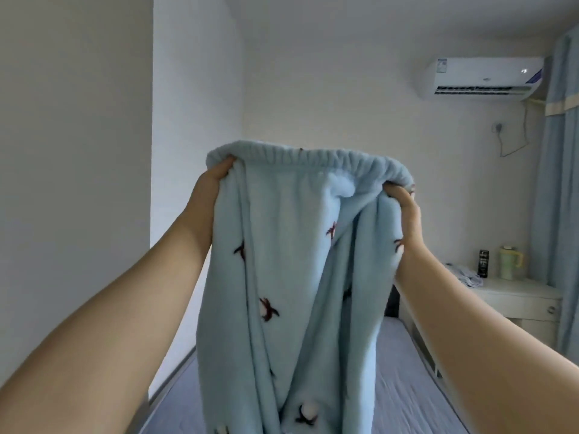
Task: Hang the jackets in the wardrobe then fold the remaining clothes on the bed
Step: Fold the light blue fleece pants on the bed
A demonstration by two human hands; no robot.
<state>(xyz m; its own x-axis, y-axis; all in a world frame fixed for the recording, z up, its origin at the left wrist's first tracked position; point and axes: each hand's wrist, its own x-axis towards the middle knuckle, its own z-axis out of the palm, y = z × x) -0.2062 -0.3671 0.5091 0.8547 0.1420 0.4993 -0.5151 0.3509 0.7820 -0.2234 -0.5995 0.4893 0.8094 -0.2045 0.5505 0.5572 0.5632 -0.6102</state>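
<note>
A pair of light blue fleece trousers (291,245) with small dark-red and white figures hangs in the air in front of me, elastic waistband on top. My left hand (210,183) grips the left end of the waistband. My right hand (404,208) grips the right end. Both arms reach forward and up. The trouser legs drop down past the bottom edge of the view, over the bed (404,389) with its grey-blue sheet. No jacket or wardrobe is in sight.
A white wall (78,151) stands close on the left. At the right, a white bedside table (520,296) carries a green jug (509,263) and a black can (483,263). Blue curtains (560,183) hang at the far right under an air conditioner (482,78).
</note>
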